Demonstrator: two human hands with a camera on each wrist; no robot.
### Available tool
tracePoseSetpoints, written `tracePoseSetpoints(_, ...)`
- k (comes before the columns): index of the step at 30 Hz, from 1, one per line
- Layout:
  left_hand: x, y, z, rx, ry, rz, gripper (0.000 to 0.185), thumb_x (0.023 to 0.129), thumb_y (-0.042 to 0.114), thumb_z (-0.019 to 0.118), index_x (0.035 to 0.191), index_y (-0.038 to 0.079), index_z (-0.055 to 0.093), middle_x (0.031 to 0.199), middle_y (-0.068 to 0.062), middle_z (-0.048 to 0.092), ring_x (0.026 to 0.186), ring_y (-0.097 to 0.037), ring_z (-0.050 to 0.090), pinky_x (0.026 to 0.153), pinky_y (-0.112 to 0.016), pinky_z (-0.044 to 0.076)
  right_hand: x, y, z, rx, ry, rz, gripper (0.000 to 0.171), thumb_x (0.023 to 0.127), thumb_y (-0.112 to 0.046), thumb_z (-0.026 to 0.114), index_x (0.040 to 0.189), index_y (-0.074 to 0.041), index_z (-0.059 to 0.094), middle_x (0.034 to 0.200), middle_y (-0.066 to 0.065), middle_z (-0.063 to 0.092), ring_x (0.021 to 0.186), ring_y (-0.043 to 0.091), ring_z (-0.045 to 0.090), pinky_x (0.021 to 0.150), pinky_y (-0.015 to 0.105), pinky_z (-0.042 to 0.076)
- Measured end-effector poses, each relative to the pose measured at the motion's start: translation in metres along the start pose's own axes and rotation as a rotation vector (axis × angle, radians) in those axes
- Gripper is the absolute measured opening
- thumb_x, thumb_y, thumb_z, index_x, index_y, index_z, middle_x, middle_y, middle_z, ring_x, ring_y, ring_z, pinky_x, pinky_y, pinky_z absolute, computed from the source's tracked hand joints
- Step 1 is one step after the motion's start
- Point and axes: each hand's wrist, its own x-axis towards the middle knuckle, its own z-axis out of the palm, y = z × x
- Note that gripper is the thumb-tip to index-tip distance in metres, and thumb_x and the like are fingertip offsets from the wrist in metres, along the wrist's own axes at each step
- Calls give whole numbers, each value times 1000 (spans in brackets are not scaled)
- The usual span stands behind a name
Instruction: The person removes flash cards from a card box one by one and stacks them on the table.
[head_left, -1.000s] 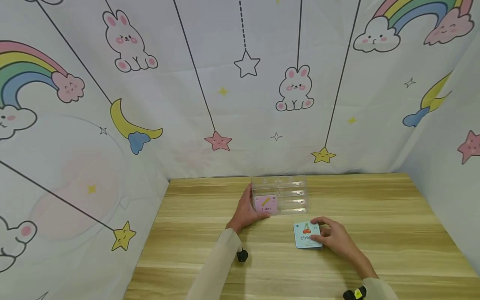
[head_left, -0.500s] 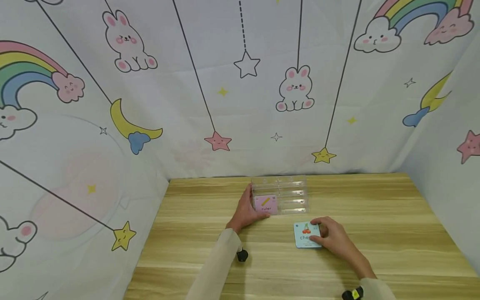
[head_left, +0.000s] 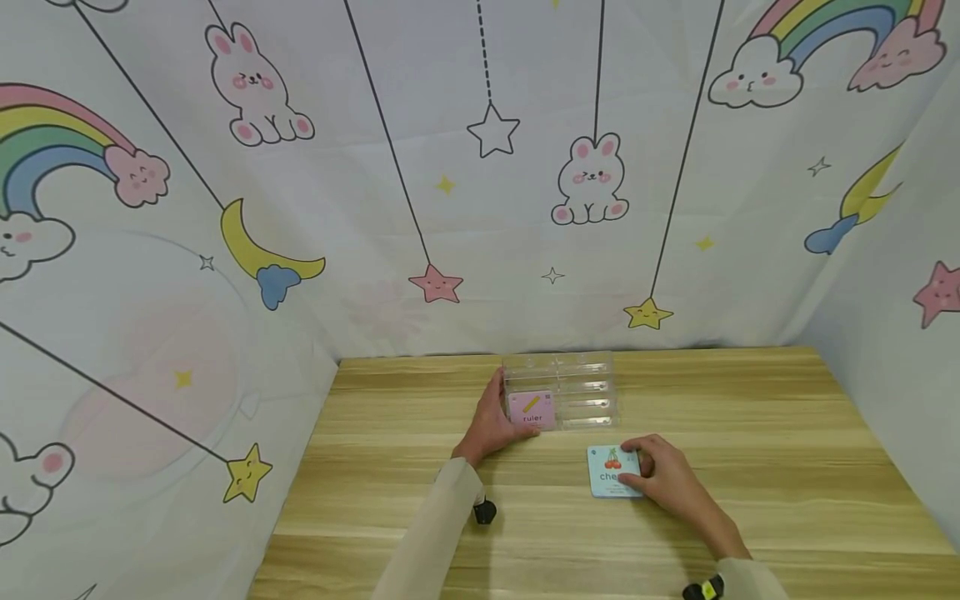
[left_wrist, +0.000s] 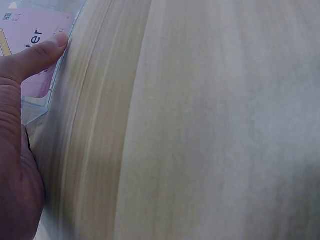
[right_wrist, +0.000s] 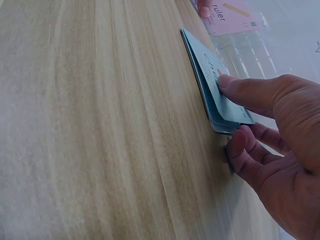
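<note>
A clear plastic tray (head_left: 587, 395) with two columns of compartments stands at the back of the table. In its front left part lies a pink card (head_left: 532, 409) printed "ruler" with a yellow ruler. My left hand (head_left: 491, 425) grips the tray's left front corner; its thumb lies over the front edge, seen in the left wrist view. In front of the tray, my right hand (head_left: 667, 471) pinches a small stack of light blue flashcards (head_left: 603, 472), the top one showing cherries. The right wrist view shows the thumb on the top card (right_wrist: 202, 52) and the stack's layers slightly fanned.
The wood-grain table (head_left: 780, 450) reaches back to a white cloth wall (head_left: 517, 208) printed with rabbits, stars and rainbows. Similar cloth closes off the left and right sides. Black devices (head_left: 485, 511) are strapped at both wrists.
My right wrist has shifted very slightly to the left while the fingers keep their pinch on the flashcards. The left hand and the tray have stayed in place.
</note>
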Motion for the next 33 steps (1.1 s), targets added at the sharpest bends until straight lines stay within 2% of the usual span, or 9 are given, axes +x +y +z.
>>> tracePoseSetpoints(7,0,1,0,0,1,0,132,70,33,99,166,14,11,164,-11,32,146,-22,39,120,-39,32,0,1,1,-9,4,-5,40,80,-13,92,114,-3,73,100,5,58,73,12,47,64,26,41)
tracePoseSetpoints(15,-1,2,-1,-21,13,27,129,68,31,100,165,16,16,155,-8,42,135,-20,48,118,-41,35,-1,2,2,-19,10,-28,40,80,-13,92,114,-3,73,106,7,59,72,10,45,64,26,39)
tracePoseSetpoints(21,-1,2,0,-16,18,50,128,69,30,100,165,14,16,155,-9,43,135,-22,48,117,-43,36,-1,3,3,-25,8,-31,40,79,-13,92,113,-3,74,109,8,60,72,11,44,64,27,38)
tracePoseSetpoints(33,-1,2,0,-27,17,46,129,67,30,101,164,12,17,153,-8,43,135,-20,48,117,-41,35,0,3,2,-36,-27,-16,39,80,-13,91,112,-1,74,119,14,61,72,10,45,64,26,39)
